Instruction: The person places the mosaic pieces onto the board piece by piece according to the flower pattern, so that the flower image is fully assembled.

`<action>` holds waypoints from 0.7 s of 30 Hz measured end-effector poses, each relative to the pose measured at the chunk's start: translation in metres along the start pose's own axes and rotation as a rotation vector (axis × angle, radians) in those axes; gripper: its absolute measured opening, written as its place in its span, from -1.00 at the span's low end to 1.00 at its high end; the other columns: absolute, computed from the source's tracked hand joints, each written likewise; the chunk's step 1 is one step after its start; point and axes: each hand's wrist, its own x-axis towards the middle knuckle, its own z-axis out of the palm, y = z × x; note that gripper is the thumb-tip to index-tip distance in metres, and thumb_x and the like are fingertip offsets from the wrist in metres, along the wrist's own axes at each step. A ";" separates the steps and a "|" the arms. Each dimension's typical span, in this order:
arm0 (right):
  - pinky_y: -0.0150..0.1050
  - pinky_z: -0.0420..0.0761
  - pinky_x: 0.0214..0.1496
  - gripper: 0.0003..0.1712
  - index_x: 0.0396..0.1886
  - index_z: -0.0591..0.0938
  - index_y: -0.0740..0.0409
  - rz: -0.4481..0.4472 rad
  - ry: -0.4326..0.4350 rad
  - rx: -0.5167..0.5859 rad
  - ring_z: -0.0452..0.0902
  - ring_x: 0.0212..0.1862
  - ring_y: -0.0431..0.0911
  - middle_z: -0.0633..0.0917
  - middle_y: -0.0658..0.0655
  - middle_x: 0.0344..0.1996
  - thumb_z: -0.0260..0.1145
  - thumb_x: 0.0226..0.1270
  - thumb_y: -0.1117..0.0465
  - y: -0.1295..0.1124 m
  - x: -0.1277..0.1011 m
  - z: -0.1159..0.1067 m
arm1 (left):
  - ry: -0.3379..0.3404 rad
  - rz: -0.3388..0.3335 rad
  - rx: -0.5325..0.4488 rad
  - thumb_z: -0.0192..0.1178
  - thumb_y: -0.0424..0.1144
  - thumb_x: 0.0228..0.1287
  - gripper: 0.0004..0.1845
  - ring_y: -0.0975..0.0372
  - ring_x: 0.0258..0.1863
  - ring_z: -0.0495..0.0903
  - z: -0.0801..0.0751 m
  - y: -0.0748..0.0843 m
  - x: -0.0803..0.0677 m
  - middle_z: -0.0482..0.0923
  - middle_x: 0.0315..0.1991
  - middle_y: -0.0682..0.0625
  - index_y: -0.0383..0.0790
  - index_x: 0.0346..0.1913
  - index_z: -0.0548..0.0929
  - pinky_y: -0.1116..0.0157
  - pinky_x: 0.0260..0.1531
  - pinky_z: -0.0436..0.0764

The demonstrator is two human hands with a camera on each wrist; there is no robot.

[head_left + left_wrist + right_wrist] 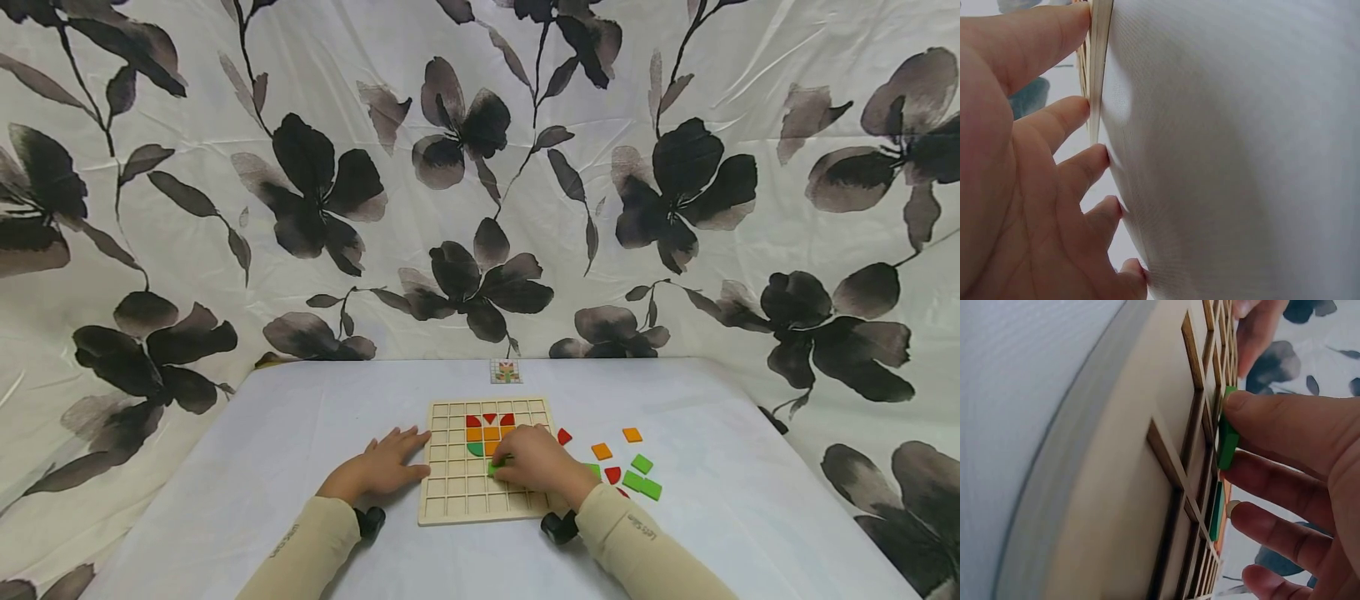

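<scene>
On a white-covered table (pixel 300 433), a wooden grid board (pixel 450 483) lies near the person. The right hand (pixel 534 460) rests over the board's middle, its fingers (pixel 1272 419) pinching a green tile (pixel 1228 434) against the grid cells just below the red, orange and green pieces already set. The left hand (pixel 382 468) lies flat with straight fingers (pixel 1054 119) touching the board's left edge. Loose orange, red and green tiles (pixel 637 475) lie to the right of the board. A small pattern card (pixel 506 372) stands at the table's far edge.
</scene>
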 end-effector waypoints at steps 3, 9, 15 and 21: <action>-0.25 0.44 -0.15 -0.89 -0.32 0.79 -0.11 -0.003 0.000 -0.023 0.58 -0.22 -0.25 0.72 -0.20 -0.35 0.44 0.18 0.04 -0.002 0.002 0.000 | 0.000 -0.009 0.004 0.16 0.09 0.31 -0.28 -0.18 0.51 0.00 0.000 0.000 0.001 0.15 0.50 -0.17 -0.09 0.46 0.27 -0.32 0.39 -0.05; -0.25 0.45 -0.12 -0.90 -0.30 0.79 -0.12 0.014 -0.007 -0.024 0.56 -0.21 -0.27 0.69 -0.22 -0.35 0.43 0.19 0.06 -0.002 0.005 0.002 | -0.004 -0.021 -0.004 0.15 0.10 0.31 -0.28 -0.16 0.52 0.00 0.003 -0.001 0.003 0.15 0.50 -0.15 -0.06 0.46 0.27 -0.30 0.40 -0.06; -0.32 0.57 -0.08 -0.91 -0.29 0.80 -0.10 0.003 -0.014 -0.005 0.57 -0.23 -0.28 0.70 -0.19 -0.34 0.42 0.21 0.10 0.000 0.006 0.003 | 0.002 -0.019 -0.005 0.17 0.09 0.30 -0.28 -0.17 0.51 0.01 0.002 -0.001 0.002 0.16 0.49 -0.16 -0.08 0.45 0.28 -0.31 0.39 -0.05; -0.25 0.59 0.05 -0.88 -0.23 0.79 -0.09 -0.010 -0.034 0.035 0.61 -0.12 -0.25 0.73 -0.19 -0.25 0.38 0.26 0.14 0.006 0.002 -0.001 | -0.004 -0.020 -0.003 0.15 0.10 0.31 -0.28 -0.16 0.51 0.00 0.002 -0.001 0.003 0.16 0.50 -0.15 -0.07 0.46 0.28 -0.30 0.39 -0.05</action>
